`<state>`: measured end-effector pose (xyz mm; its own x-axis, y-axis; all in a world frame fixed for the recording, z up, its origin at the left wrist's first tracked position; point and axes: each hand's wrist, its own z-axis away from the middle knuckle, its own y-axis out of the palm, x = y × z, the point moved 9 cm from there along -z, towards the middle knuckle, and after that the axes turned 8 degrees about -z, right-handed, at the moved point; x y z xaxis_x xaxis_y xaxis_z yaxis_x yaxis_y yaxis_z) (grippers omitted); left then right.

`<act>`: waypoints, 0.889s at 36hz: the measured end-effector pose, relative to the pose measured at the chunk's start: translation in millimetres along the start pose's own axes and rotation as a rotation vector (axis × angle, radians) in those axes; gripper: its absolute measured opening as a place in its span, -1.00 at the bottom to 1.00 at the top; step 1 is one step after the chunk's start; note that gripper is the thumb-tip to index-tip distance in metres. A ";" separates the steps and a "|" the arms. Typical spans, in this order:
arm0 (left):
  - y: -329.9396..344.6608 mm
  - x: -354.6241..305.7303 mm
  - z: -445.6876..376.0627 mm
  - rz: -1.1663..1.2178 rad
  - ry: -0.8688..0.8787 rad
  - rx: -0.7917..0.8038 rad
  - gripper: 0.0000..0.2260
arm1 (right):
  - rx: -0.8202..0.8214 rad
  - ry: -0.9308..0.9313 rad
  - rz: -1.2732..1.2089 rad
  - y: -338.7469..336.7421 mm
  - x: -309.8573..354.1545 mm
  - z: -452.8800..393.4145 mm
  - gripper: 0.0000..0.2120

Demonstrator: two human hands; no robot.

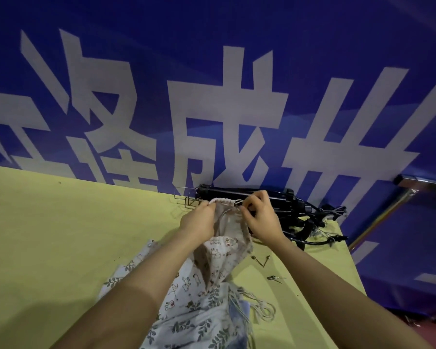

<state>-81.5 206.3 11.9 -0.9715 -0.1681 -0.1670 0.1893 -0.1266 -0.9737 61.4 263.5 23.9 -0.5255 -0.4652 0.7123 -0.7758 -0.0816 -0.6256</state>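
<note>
Blue banner (pixel 312 34) shows "成" behind left hand (pixel 199 222) and right hand (pixel 262 220) pinching pouch (pixel 228 222).

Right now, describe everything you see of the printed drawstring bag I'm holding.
The pale beige cloth drawstring bag has small animal prints and looks thin and soft. Its gathered mouth is uppermost, pinched at either side by the left hand and right hand, with white cord showing near the right. The body hangs creased, its bottom reaching the leaf-printed white fabric below.
</note>
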 end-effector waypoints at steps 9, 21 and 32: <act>7.4 -2.1 -38.3 0.070 -0.049 -0.038 -0.61 | 0.181 0.199 0.390 14.6 -63.2 -40.3 -0.54; 17.3 -10.2 -83.7 -0.076 0.019 0.009 -0.65 | 0.382 0.212 0.688 46.0 -105.1 -92.5 -0.49; 24.0 16.1 -85.9 0.080 -0.010 0.001 -0.55 | 0.354 0.018 0.735 33.5 -81.7 -91.7 -0.54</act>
<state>-104.7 284.6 -27.5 -0.9518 -0.1875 -0.2426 0.2663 -0.1132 -0.9572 46.3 379.7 -26.0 -0.8652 -0.4945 0.0834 -0.0755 -0.0360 -0.9965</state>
